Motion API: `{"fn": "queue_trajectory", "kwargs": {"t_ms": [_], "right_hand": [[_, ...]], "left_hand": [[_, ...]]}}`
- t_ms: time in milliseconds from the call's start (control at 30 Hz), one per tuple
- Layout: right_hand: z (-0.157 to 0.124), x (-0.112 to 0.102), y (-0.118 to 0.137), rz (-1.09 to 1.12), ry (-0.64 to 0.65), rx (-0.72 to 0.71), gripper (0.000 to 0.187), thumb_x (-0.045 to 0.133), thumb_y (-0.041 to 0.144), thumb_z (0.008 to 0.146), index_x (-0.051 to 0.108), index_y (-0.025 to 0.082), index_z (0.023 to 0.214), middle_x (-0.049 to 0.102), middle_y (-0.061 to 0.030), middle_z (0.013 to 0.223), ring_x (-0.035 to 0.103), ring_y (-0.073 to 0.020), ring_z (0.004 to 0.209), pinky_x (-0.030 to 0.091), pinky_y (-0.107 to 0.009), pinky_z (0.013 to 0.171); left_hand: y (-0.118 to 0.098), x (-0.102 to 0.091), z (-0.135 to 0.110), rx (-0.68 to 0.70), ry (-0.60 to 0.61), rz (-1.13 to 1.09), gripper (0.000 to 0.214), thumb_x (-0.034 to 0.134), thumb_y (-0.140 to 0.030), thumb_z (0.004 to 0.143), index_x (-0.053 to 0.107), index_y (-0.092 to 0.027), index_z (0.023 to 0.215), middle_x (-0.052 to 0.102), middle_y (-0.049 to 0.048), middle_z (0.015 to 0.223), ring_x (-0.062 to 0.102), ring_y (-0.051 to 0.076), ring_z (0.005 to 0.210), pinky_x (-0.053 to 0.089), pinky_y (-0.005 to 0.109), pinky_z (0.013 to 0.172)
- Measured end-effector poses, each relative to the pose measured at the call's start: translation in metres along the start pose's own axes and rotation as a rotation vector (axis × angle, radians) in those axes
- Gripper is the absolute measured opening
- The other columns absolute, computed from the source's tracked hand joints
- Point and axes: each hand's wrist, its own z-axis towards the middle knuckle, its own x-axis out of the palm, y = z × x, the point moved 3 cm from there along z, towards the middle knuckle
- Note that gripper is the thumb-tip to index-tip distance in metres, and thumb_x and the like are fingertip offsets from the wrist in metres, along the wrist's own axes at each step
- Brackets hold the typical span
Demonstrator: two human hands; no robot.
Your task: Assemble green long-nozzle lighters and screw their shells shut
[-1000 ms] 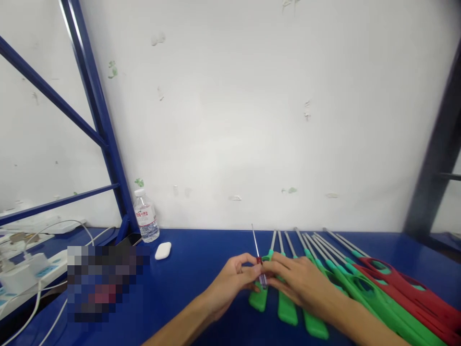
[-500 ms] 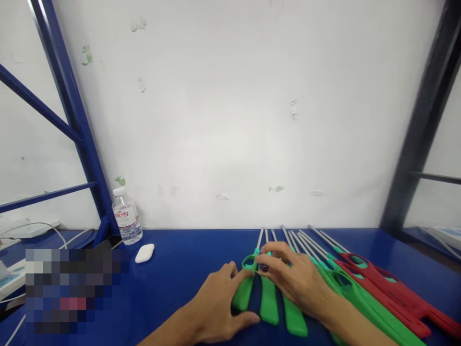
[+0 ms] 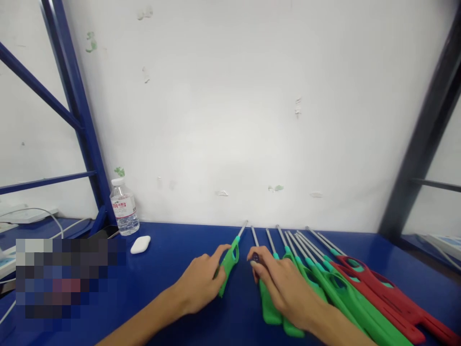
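Observation:
My left hand [image 3: 203, 278] is closed around a green long-neck lighter [image 3: 227, 266], its metal tube slanting up toward the wall. The fingers hide part of its handle. My right hand [image 3: 283, 283] is curled, with a small dark round piece [image 3: 255, 258] between thumb and fingers; its kind I cannot make out. Beneath that hand lie more green lighters [image 3: 271, 307], partly covered by the palm and wrist. To its right, several green lighters [image 3: 360, 302] fan out with their tubes pointing at the wall, and red lighters [image 3: 392, 293] lie beyond them.
A water bottle [image 3: 124, 206] stands at the back left, with a white rounded case [image 3: 140, 244] beside it. Farther left are a blurred-out dark item [image 3: 68, 278] and white cables. Blue frame posts [image 3: 77, 105] rise at the left. A white wall [image 3: 223, 120] closes off the back.
My left hand has moved left, carrying the green lighter away from the others. My right hand has shifted slightly left and down, still pinching the dark round piece. The view has shifted slightly.

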Motion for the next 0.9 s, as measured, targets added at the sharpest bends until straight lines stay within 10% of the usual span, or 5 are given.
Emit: {"fn": "queue_trajectory", "kwargs": {"t_ms": [200,300,433,900], "right_hand": [[0.0,0.006,-0.01,-0.103,0.039,0.057,0.021,0.035,0.029,0.112,0.05,0.025,0.125,0.075,0.0,0.079,0.073,-0.0252,0.061,0.034,-0.032,0.056],[0.0,0.005,-0.01,-0.119,0.052,0.05,0.023,0.034,0.032,0.112,0.051,0.026,0.126,0.078,-0.0007,0.084,0.075,-0.0267,0.066,0.038,-0.032,0.061],[0.0,0.001,-0.006,-0.109,0.042,0.044,0.025,0.032,0.033,0.112,0.048,0.027,0.131,0.08,-0.0022,0.099,0.077,-0.0258,0.073,0.042,-0.033,0.064],[0.001,0.005,-0.008,0.027,0.054,0.199,0.027,0.034,0.037,0.111,0.052,0.028,0.13,0.07,0.0031,0.073,0.068,-0.0231,0.061,0.036,-0.032,0.061]], "left_hand": [[0.012,-0.006,0.006,0.106,0.116,-0.05,0.052,0.042,-0.004,0.086,0.064,-0.023,0.13,0.065,-0.0061,0.06,0.064,0.016,0.054,0.052,0.022,0.058],[0.011,-0.008,0.005,0.166,0.041,0.016,0.057,0.039,-0.001,0.089,0.065,-0.025,0.134,0.074,0.0082,0.113,0.071,0.023,0.102,0.057,0.035,0.09],[0.006,-0.002,0.0,0.266,0.061,0.106,0.076,0.054,0.001,0.079,0.058,-0.036,0.146,0.034,0.0086,0.167,0.035,0.04,0.151,0.036,0.062,0.117],[-0.006,0.0,-0.002,0.307,0.087,0.177,0.021,0.068,-0.023,0.097,0.064,-0.018,0.116,0.065,0.0101,0.12,0.063,0.027,0.111,0.052,0.05,0.104]]}}
